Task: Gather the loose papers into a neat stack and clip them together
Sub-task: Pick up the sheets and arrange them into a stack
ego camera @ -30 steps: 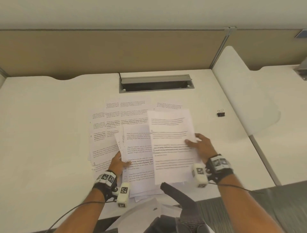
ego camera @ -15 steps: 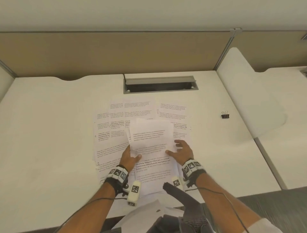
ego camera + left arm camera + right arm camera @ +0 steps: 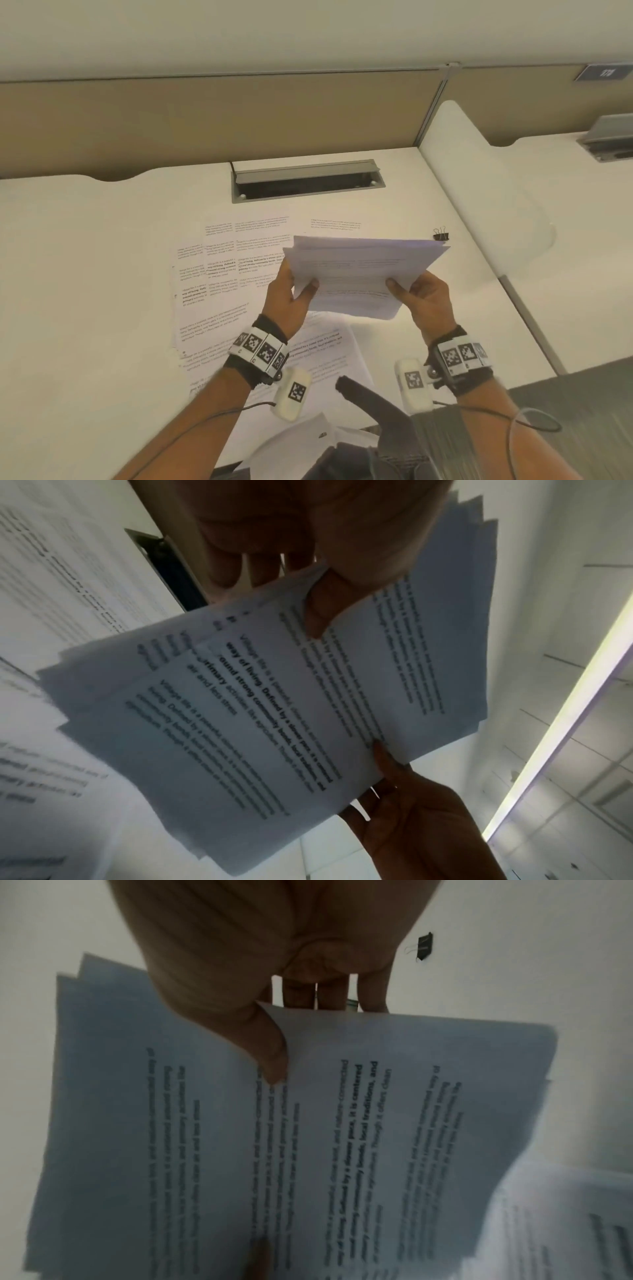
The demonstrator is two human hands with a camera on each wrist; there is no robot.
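Head view: left hand (image 3: 291, 298) and right hand (image 3: 424, 301) hold a bundle of papers (image 3: 359, 274) above the desk (image 3: 85, 274), one at each side, thumbs on top and fingers beneath; sheet edges uneven. More loose sheets (image 3: 219, 274) lie spread on the desk below. A black binder clip (image 3: 441, 235) sits on the desk just beyond the bundle's far right corner. Left wrist view: thumb (image 3: 325, 607) pressed on the printed sheets, fingers curled behind. Right wrist view: thumb (image 3: 270, 1053) likewise clamps the bundle; clip (image 3: 424, 946) lies apart on the desk.
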